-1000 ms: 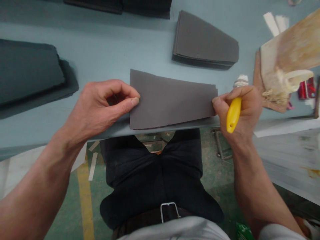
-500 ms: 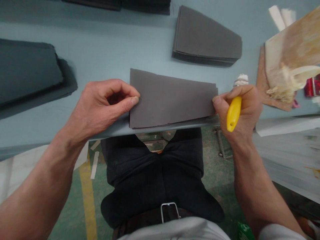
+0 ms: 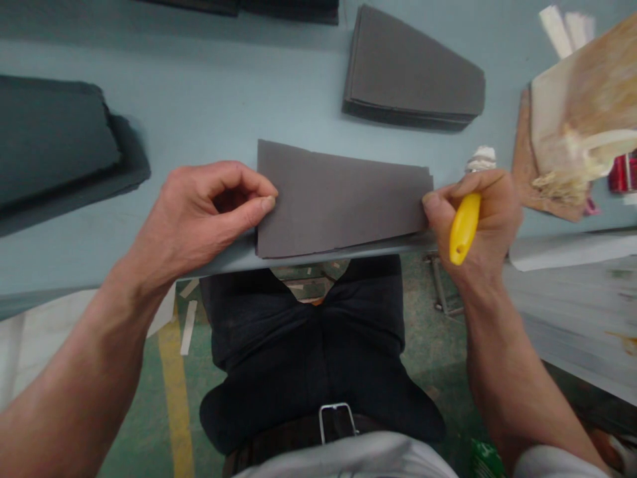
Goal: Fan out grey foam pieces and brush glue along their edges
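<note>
A dark grey tapered sheet (image 3: 338, 202) lies at the table's front edge, with other layers showing along its lower and right edges. My left hand (image 3: 219, 212) pinches its left edge between thumb and forefinger. At the narrow right end, the thumb of my right hand (image 3: 472, 212) touches the sheet's edge. Wrapped in that same right hand is a brush with a yellow handle (image 3: 464, 229); its whitish head sticks out above the fingers. Behind, to the right, sits a stack of similar grey pieces (image 3: 415, 73).
Dark fabric-like pieces (image 3: 54, 139) lie at the left on the blue-grey table (image 3: 199, 99). More dark stacks (image 3: 293, 8) are at the back. At the right stand a stained container (image 3: 587, 99), white strips (image 3: 557, 30) and a red object (image 3: 622, 174).
Both hands keep nearly the same places on the sheet. The view has shifted slightly, and the stacks and container appear a little displaced.
</note>
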`<state>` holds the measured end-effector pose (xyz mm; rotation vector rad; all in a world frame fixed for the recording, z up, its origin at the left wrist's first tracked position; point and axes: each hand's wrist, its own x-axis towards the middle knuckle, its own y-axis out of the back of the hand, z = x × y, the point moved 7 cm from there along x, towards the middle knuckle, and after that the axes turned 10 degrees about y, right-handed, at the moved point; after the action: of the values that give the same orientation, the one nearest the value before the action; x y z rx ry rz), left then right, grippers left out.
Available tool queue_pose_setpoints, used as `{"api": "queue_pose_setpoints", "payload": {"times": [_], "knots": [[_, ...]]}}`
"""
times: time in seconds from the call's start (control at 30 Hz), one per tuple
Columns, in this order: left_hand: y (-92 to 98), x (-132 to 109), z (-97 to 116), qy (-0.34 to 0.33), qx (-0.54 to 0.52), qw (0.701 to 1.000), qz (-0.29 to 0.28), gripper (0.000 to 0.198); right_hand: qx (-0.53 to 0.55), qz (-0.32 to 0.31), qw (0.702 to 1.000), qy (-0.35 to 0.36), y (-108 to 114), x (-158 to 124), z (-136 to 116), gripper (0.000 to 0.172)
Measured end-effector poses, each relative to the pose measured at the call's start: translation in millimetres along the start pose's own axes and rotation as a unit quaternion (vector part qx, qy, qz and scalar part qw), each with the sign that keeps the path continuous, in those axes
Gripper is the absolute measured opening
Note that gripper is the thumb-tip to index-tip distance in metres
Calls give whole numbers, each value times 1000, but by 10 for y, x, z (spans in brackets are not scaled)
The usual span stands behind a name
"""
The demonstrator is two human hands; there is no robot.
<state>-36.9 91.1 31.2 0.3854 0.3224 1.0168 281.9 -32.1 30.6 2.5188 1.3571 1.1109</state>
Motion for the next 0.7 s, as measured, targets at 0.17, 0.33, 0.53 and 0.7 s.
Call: {"api": "queue_pose_setpoints", "payload": {"times": [0.17,0.33,0.53,0.7], "knots": [[-2,-10,-9,-12,18,1000,-1,18,-6,3,1000,-1,4,-3,15,30],[-14,-23,37,-25,46,999,4,16,-5,0,1000,-5,4,-12,22,29],[-37,-30,89,-40,69,997,9,13,-10,-1,1000,-6,17,-22,40,29],[-43,-39,53,-43,78,996,22,13,-10,-8,1000,15,5,-21,19,30]]}}
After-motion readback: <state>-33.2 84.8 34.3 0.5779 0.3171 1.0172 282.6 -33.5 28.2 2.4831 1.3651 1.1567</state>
